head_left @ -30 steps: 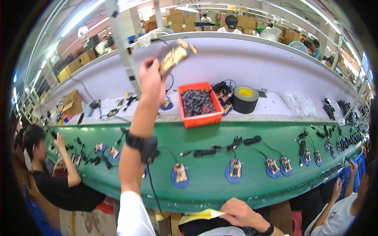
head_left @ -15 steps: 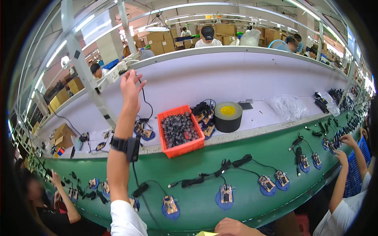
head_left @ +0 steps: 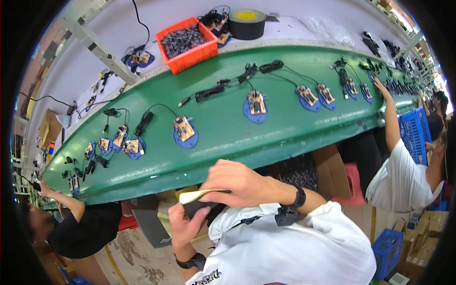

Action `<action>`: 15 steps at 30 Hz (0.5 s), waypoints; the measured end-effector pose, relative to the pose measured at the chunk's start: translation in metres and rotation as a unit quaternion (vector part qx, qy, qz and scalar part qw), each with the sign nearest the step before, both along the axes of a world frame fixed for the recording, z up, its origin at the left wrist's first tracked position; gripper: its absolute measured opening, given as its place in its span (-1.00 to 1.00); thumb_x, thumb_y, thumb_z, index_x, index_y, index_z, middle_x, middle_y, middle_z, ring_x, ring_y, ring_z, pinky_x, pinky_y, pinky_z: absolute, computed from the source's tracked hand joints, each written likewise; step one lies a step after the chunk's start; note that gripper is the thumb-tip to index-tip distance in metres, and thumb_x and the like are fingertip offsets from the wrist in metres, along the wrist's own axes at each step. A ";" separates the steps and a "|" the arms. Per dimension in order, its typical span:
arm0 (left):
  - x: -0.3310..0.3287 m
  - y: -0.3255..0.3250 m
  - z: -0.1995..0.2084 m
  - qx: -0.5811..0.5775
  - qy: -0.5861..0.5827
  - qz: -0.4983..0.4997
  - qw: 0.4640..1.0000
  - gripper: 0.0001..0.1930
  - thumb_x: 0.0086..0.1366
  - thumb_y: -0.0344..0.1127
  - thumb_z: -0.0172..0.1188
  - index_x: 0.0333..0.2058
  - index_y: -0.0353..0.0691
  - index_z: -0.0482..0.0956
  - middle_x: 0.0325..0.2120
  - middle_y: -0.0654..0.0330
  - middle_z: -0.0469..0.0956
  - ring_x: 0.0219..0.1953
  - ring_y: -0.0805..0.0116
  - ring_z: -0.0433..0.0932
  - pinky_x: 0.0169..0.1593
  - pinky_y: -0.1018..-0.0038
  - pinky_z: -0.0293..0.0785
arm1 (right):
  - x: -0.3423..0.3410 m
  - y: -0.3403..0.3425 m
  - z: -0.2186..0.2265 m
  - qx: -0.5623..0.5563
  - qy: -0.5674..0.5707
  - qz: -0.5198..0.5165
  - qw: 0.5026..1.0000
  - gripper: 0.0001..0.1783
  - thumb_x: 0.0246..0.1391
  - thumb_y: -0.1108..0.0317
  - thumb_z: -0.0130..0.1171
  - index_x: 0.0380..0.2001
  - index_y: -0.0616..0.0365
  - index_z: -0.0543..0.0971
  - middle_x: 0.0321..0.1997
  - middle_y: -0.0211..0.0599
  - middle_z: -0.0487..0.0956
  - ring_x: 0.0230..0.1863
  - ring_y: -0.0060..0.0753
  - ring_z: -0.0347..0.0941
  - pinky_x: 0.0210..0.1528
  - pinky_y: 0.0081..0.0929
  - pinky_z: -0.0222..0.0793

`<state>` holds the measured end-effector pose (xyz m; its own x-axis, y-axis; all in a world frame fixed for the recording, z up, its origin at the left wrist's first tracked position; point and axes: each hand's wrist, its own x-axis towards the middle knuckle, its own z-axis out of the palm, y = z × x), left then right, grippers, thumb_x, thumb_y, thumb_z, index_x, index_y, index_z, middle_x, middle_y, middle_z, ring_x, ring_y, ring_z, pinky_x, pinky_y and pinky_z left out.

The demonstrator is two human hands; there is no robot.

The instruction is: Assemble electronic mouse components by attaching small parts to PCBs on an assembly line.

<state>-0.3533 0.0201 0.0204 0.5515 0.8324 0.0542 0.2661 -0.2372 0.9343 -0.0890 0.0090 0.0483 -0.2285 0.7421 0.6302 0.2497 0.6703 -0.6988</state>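
Observation:
Close to my body, in front of the belt's near edge, both hands meet at a curled sheet, yellow on one face and dark on the other. My right hand is closed on its right part, fingers folded over the top. My left hand grips its left end, with the thumb against the dark face. What the sheet is made of cannot be told. Nearest beyond the hands, a blue oval base carrying a circuit board and a black cable lies on the green conveyor belt.
More corded boards are spread along the belt. On the far ledge stand an orange-red bin of small dark parts and a black tape roll. Co-workers sit left and right. An open carton is below the belt.
My left hand has come down from the power strip on the far frame to the yellow-and-dark sheet by my right hand. The view has tilted down.

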 end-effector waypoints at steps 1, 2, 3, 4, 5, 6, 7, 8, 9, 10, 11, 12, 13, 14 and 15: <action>-0.010 -0.010 -0.012 0.010 -0.036 0.035 0.999 -0.53 0.14 -0.44 0.59 0.03 -0.40 0.69 -0.20 0.13 0.76 -0.24 0.47 0.68 -0.12 0.48 0.58 | -0.010 0.000 -0.002 -0.012 -0.004 0.021 1.000 -0.76 0.27 0.26 0.41 -0.16 0.21 0.70 -0.30 -0.29 0.65 -0.28 -0.15 0.55 -0.16 -0.24 0.42; -0.018 -0.015 -0.021 0.020 -0.072 0.069 0.995 -0.59 0.18 -0.49 0.54 0.01 -0.42 0.69 -0.22 0.15 0.76 -0.26 0.47 0.67 -0.15 0.49 0.58 | -0.015 0.000 -0.004 -0.024 -0.008 0.039 0.999 -0.73 0.30 0.21 0.39 -0.13 0.21 0.69 -0.25 -0.28 0.66 -0.24 -0.12 0.56 -0.12 -0.24 0.46; -0.027 -0.023 -0.027 -0.030 -0.118 0.145 0.982 -0.62 0.19 -0.52 0.51 -0.01 -0.43 0.69 -0.22 0.16 0.75 -0.25 0.45 0.67 -0.14 0.48 0.59 | -0.020 -0.004 -0.003 -0.047 -0.020 0.043 0.998 -0.70 0.31 0.18 0.38 -0.10 0.21 0.68 -0.19 -0.25 0.66 -0.20 -0.10 0.58 -0.08 -0.22 0.48; -0.034 -0.028 -0.032 -0.080 -0.161 0.218 0.959 -0.66 0.20 -0.55 0.48 -0.04 -0.44 0.69 -0.21 0.16 0.75 -0.23 0.43 0.67 -0.13 0.47 0.60 | -0.023 -0.007 -0.001 -0.068 -0.032 0.044 0.996 -0.66 0.32 0.15 0.37 -0.08 0.22 0.66 -0.14 -0.22 0.66 -0.16 -0.08 0.59 -0.04 -0.21 0.50; -0.048 -0.027 -0.031 -0.126 -0.157 0.219 0.955 -0.62 0.17 -0.55 0.49 -0.02 -0.45 0.67 -0.16 0.13 0.73 -0.18 0.38 0.67 -0.03 0.40 0.62 | -0.020 -0.012 -0.001 -0.087 -0.031 0.036 0.995 -0.62 0.32 0.14 0.38 -0.04 0.23 0.64 -0.09 -0.16 0.64 -0.11 -0.06 0.59 -0.06 -0.19 0.50; -0.059 -0.025 -0.036 -0.131 -0.158 0.215 0.955 -0.62 0.17 -0.55 0.49 -0.02 -0.45 0.67 -0.16 0.13 0.73 -0.18 0.38 0.67 -0.03 0.40 0.62 | -0.016 -0.017 0.000 -0.107 -0.001 0.038 0.994 -0.65 0.34 0.15 0.36 -0.10 0.27 0.64 -0.15 -0.14 0.63 -0.13 -0.05 0.59 -0.07 -0.18 0.52; -0.071 -0.023 -0.044 -0.105 -0.200 0.203 0.953 -0.59 0.13 -0.53 0.52 -0.03 -0.44 0.66 -0.17 0.12 0.73 -0.17 0.37 0.68 -0.02 0.39 0.62 | -0.007 -0.025 -0.006 -0.168 -0.003 0.053 0.984 -0.67 0.35 0.17 0.34 -0.13 0.28 0.65 -0.17 -0.13 0.62 -0.14 -0.04 0.59 -0.08 -0.18 0.53; -0.079 -0.020 -0.050 -0.079 -0.241 0.190 0.949 -0.56 0.09 -0.52 0.55 -0.03 -0.43 0.66 -0.17 0.11 0.72 -0.15 0.36 0.68 -0.01 0.38 0.63 | 0.006 -0.034 -0.016 -0.228 -0.004 0.067 0.971 -0.69 0.37 0.19 0.32 -0.16 0.29 0.66 -0.19 -0.12 0.62 -0.15 -0.03 0.60 -0.08 -0.18 0.53; -0.086 -0.019 -0.051 -0.100 -0.259 0.209 0.938 -0.53 0.02 -0.47 0.62 -0.09 -0.42 0.66 -0.20 0.09 0.72 -0.18 0.32 0.69 -0.07 0.36 0.63 | 0.018 -0.044 -0.026 -0.325 -0.076 0.084 0.939 -0.71 0.38 0.23 0.29 -0.16 0.30 0.67 -0.19 -0.09 0.64 -0.13 -0.01 0.62 -0.05 -0.18 0.54; -0.087 -0.015 -0.047 -0.086 -0.255 0.204 0.941 -0.54 0.04 -0.35 0.65 -0.14 -0.41 0.65 -0.25 0.09 0.72 -0.24 0.31 0.69 -0.13 0.38 0.63 | 0.028 -0.052 -0.040 -0.417 -0.146 0.104 0.891 -0.73 0.39 0.26 0.26 -0.16 0.31 0.69 -0.18 -0.06 0.66 -0.10 0.01 0.63 -0.03 -0.17 0.55; -0.087 -0.008 -0.044 -0.096 -0.254 0.198 0.942 -0.51 0.06 -0.25 0.66 -0.15 -0.42 0.65 -0.28 0.08 0.72 -0.26 0.32 0.68 -0.14 0.40 0.62 | 0.028 -0.062 -0.062 -0.433 -0.142 0.121 0.882 -0.74 0.40 0.30 0.22 -0.12 0.31 0.70 -0.15 -0.01 0.68 -0.06 0.04 0.65 0.01 -0.17 0.55; -0.086 0.002 -0.042 -0.104 -0.254 0.189 0.943 -0.47 0.08 -0.15 0.67 -0.16 -0.42 0.64 -0.31 0.08 0.71 -0.29 0.32 0.67 -0.16 0.42 0.62 | 0.024 -0.071 -0.091 -0.447 -0.136 0.135 0.874 -0.74 0.40 0.33 0.18 -0.08 0.31 0.70 -0.13 0.04 0.69 -0.03 0.06 0.66 0.05 -0.17 0.56; -0.084 0.013 -0.040 -0.089 -0.248 0.178 0.948 -0.43 0.17 0.01 0.63 -0.20 -0.43 0.63 -0.35 0.04 0.70 -0.32 0.29 0.67 -0.21 0.43 0.60 | 0.016 -0.074 -0.124 -0.450 -0.144 0.142 0.870 -0.69 0.39 0.31 0.16 -0.01 0.31 0.70 -0.05 0.11 0.71 0.05 0.14 0.64 0.16 -0.12 0.53; -0.082 0.023 -0.038 -0.090 -0.245 0.178 0.949 -0.43 0.17 0.01 0.63 -0.20 -0.43 0.63 -0.35 0.04 0.70 -0.32 0.29 0.67 -0.21 0.43 0.60 | 0.010 -0.067 -0.157 -0.451 -0.142 0.143 0.869 -0.69 0.39 0.31 0.16 -0.01 0.31 0.70 -0.05 0.11 0.71 0.05 0.14 0.64 0.16 -0.12 0.53; -0.081 0.030 -0.035 -0.079 -0.264 0.149 0.950 -0.45 0.22 0.03 0.59 -0.21 -0.43 0.62 -0.38 0.03 0.69 -0.36 0.28 0.66 -0.24 0.43 0.59 | 0.004 -0.059 -0.188 -0.474 -0.150 0.087 0.864 -0.71 0.36 0.35 0.17 0.00 0.29 0.69 -0.05 0.11 0.70 0.03 0.15 0.64 0.14 -0.08 0.53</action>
<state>-0.4347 0.0506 -0.0150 0.2215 0.9679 0.1190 -0.2153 -0.0705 0.9740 -0.0853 -0.0503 -0.1394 -0.4352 0.8305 -0.3476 0.4679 -0.1212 -0.8754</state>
